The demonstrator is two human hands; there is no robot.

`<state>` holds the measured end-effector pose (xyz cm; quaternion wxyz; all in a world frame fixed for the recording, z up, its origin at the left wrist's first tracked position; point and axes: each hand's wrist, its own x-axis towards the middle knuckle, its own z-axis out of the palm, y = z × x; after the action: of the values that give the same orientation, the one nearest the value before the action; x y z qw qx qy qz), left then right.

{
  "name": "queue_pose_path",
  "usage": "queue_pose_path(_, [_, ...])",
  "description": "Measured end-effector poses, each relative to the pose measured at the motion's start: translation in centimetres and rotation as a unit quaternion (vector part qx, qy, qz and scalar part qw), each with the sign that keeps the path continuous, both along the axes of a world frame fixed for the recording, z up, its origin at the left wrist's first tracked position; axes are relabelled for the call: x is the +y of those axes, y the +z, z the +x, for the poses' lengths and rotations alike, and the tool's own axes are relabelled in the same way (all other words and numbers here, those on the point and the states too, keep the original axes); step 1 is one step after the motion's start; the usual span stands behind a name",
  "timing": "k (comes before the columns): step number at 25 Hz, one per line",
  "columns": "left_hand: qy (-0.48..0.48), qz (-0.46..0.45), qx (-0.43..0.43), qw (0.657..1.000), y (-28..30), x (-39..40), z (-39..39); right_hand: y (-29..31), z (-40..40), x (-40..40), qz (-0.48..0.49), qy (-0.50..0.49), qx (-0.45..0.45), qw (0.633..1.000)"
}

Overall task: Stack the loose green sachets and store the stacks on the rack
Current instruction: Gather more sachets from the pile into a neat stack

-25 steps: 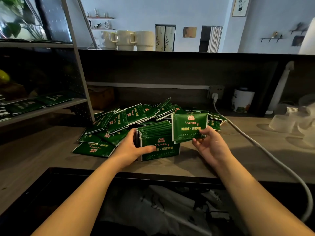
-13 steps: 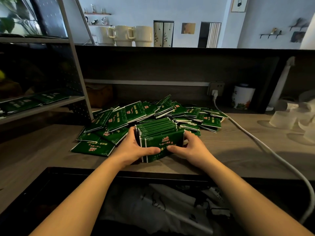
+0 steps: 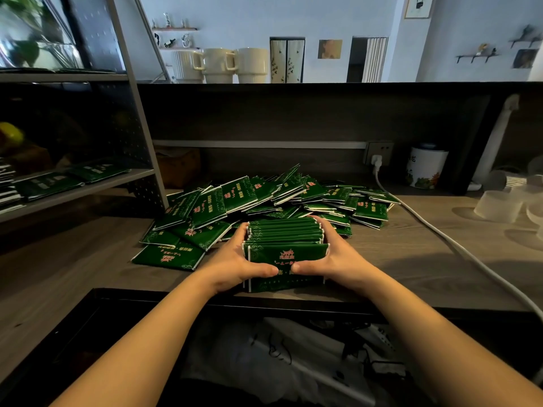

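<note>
Sachets stack [image 3: 286, 245] clamped between your left hand [image 3: 235, 261] and right hand [image 3: 338, 257]; rack shelf [image 3: 88, 186] lies up-left, left hand nearer.

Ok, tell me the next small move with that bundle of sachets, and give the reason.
Probably lift the stack and carry it left to the rack shelf. Both the left hand and right hand grip it from either side, its edges look squared, and green sachets already lie on that shelf. The loose pile behind can wait.
</note>
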<state>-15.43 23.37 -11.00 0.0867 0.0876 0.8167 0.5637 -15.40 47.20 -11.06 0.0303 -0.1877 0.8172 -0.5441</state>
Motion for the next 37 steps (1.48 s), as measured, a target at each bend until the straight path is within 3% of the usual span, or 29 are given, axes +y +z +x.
queue_pose_path(4, [0.013,-0.019,0.021,1.0,-0.5,0.0,-0.4,-0.5,-0.1,-0.3,-0.012,0.031,0.011,0.999])
queue_pose_path(8, [0.047,0.075,0.03,0.996,0.0,0.0,-0.3,-0.6,-0.4,-0.2,-0.013,0.025,0.022,0.999])
queue_pose_path(12, [0.141,0.17,0.054,0.974,0.1,-0.7,-0.4,-0.1,-0.9,-0.3,-0.086,-0.092,0.068,0.99])
queue_pose_path(16, [0.2,0.201,0.116,0.952,0.4,-1.4,-0.2,1.4,-2.6,-0.4,-0.035,-0.18,0.144,0.972])
queue_pose_path(21, [0.223,0.201,0.126,0.945,-0.1,-3.7,-0.6,3.2,-6.6,-1.8,0.105,-0.195,0.217,0.951])
queue_pose_path(27, [0.203,0.194,0.133,0.951,-1.1,-3.6,-0.6,4.1,-10.3,-3.7,0.213,-0.181,0.211,0.937])
queue_pose_path(32, [0.197,0.184,0.12,0.956,-1.0,-3.7,-0.6,3.1,-11.5,-3.6,0.231,-0.138,0.195,0.943])
queue_pose_path(37, [0.209,0.186,0.108,0.954,-1.0,-3.7,-0.8,2.7,-11.4,-3.3,0.214,-0.167,0.258,0.927])
